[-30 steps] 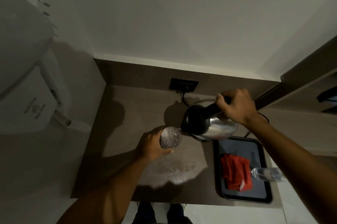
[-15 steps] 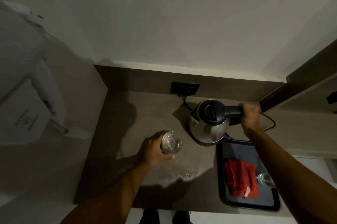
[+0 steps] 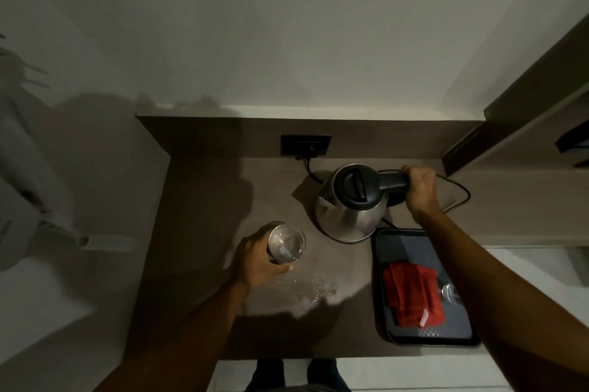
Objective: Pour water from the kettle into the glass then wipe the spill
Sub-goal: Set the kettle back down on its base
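A steel kettle (image 3: 347, 216) with a black lid stands upright at the back of the brown counter (image 3: 204, 200). My right hand (image 3: 420, 190) grips its black handle on the right side. Left of the kettle, my left hand (image 3: 255, 261) wraps around a clear glass (image 3: 286, 243) with water in it. A patch of spilled water drops (image 3: 314, 291) glistens on the counter just in front of the glass. A folded red cloth (image 3: 412, 294) lies on a black tray (image 3: 424, 336) at the right.
The kettle's cord (image 3: 459, 197) runs to a black wall socket (image 3: 305, 144). A second clear glass (image 3: 449, 292) lies on the tray, partly behind my right arm. A white appliance (image 3: 28, 187) hangs at the left. A dark shelf unit (image 3: 538, 104) rises at the right.
The kettle went from tilted over the glass to upright at the back of the counter. My right hand followed it rightward. The glass stayed in my left hand.
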Demonstrator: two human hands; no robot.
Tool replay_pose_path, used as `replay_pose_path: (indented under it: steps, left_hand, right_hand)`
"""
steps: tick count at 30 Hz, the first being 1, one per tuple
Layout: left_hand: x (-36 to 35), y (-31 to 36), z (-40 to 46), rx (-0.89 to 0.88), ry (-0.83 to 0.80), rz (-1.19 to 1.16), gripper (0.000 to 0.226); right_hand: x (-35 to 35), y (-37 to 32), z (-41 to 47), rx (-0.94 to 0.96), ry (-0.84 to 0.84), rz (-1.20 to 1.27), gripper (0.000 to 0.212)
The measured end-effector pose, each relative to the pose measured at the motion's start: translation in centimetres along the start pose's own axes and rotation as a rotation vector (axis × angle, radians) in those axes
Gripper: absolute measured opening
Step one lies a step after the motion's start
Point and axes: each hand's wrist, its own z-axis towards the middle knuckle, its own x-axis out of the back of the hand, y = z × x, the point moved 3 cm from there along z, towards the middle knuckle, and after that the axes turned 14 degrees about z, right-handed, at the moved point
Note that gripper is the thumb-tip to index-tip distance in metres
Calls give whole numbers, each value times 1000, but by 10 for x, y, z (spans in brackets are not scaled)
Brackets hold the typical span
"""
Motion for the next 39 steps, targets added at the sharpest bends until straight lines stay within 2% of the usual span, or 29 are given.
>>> replay_pose_path:
  steps: [6,12,17,21,24,27,30,36,39]
  left_hand:
    - [0,-2,0,1,-5,-14,92]
    - [-6,-4,0,8,-4,-25,91]
    - [-12,-6,0,56,-39,-64,88]
    - [-11,-8,0,55,-20,-37,92]
    - [-9,-7,-2,56,-10,-10,95]
    - [-8,-8,-2,32,1,7,94]
    - [-8,-11,-1,17,10,15,93]
    - [-8,-14,2,5,21,28,93]
    - [-11,-13,4,13,7,36,96]
  right_hand:
    - [17,16,3,-52,143,51,36]
    - [24,26,0,-58,185,47,32]
    - [19,21,-9,-32,234,18,45]
    - [30,29,-58,35,337,-241,51]
    - [36,70,-128,1,212,-682,58]
    - [43,114,-184,-235,56,-935,74]
    - [47,133,-201,-269,-11,-981,80]
    - [34,131,-205,-326,89,-1034,71]
    - [34,129,-200,-355,81,-1036,68]
